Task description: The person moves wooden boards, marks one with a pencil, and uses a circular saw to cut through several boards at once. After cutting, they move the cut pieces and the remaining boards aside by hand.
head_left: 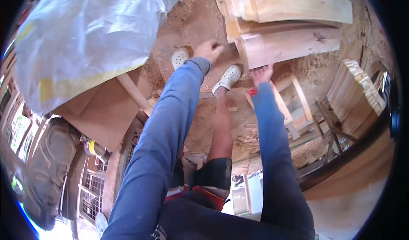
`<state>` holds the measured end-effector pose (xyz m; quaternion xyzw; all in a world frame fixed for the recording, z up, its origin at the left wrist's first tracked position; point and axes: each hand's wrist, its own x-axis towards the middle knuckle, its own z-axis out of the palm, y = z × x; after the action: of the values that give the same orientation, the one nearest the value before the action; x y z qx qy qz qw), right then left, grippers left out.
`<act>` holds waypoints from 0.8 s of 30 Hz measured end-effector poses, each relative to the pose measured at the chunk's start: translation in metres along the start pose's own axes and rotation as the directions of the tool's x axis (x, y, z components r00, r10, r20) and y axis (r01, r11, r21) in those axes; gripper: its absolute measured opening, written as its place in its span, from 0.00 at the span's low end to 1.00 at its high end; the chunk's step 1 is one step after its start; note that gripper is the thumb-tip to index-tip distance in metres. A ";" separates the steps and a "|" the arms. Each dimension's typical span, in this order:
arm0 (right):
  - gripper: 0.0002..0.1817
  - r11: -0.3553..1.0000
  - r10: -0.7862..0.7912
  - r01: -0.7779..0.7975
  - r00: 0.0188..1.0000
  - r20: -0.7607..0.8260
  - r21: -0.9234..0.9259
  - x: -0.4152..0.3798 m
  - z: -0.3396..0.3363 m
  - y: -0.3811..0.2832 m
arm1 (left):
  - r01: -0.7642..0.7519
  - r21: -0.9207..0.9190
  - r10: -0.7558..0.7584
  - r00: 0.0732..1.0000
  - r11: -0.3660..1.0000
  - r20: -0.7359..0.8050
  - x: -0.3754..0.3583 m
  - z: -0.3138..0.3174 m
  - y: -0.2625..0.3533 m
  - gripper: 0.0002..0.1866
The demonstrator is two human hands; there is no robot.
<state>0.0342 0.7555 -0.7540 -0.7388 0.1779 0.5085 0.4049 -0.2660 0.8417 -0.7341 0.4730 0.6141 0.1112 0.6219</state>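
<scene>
My left hand is closed, thumb and fingers pinched, beside the left end of a pale wooden board. A small dark flat piece shows at its fingertips; blur hides what kind it is. At that board's near left corner, my right hand has its fingers curled against the edge. More light boards lie just beyond, partly overlapping. Something red shows beside my right wrist, mostly hidden by the sleeve.
My white clogs stand on a dirt floor strewn with shavings. Silvery plastic sheeting drapes over brown panels at left. A small wooden frame is right of my hand; stacked boards lean farther right.
</scene>
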 end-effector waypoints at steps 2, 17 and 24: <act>0.53 0.984 -0.122 0.107 0.988 0.100 0.143 0.047 0.014 0.005 | 0.042 -0.052 -0.041 0.999 0.998 0.019 0.018 0.004 -0.013 0.19; 0.44 0.840 0.012 -0.241 0.904 -0.427 -0.487 -0.327 -0.100 -0.012 | 0.467 -0.224 -0.222 0.720 0.855 0.657 -0.089 0.027 0.070 0.33; 0.46 0.499 -0.087 -0.123 0.978 -0.191 -0.858 -0.560 -0.177 0.010 | 0.786 -0.464 -0.110 0.547 0.408 0.830 -0.169 0.094 0.118 0.38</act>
<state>-0.0997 0.5285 -0.2293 -0.8891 -0.0514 0.4525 -0.0460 -0.1693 0.7401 -0.5564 -0.0688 0.3214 0.0027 0.9444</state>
